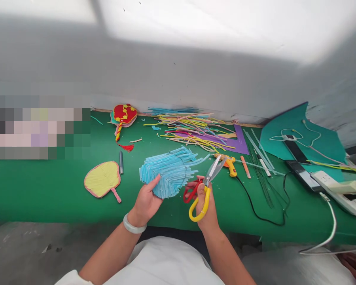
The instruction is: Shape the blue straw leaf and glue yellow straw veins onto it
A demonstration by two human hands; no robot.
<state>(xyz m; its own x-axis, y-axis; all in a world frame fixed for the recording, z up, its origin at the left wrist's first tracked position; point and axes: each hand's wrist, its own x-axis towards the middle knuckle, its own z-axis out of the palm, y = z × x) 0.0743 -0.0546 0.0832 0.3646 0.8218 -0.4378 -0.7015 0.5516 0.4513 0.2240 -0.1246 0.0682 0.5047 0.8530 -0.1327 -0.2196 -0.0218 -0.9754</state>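
Observation:
My left hand (146,200) grips a light blue panel of pipe cleaners (166,170) by its lower left edge, thumb on top. Strips of uneven length stick out from the panel's right side, and a dark curved line runs across it. In my right hand (206,204) is a pair of scissors (200,198) with one red and one yellow handle. Their blades are parted and point up and to the right, just beside the panel's loose ends. Beyond the blades lies a yellow glue gun (231,164) with a black cord.
Loose coloured pipe cleaners (192,126) lie along the wall over a purple sheet (241,140). A yellow fan shape (102,180) and a red fan (124,114) with a tassel are on the left. A white power strip (329,182) and phone (304,176) lie right.

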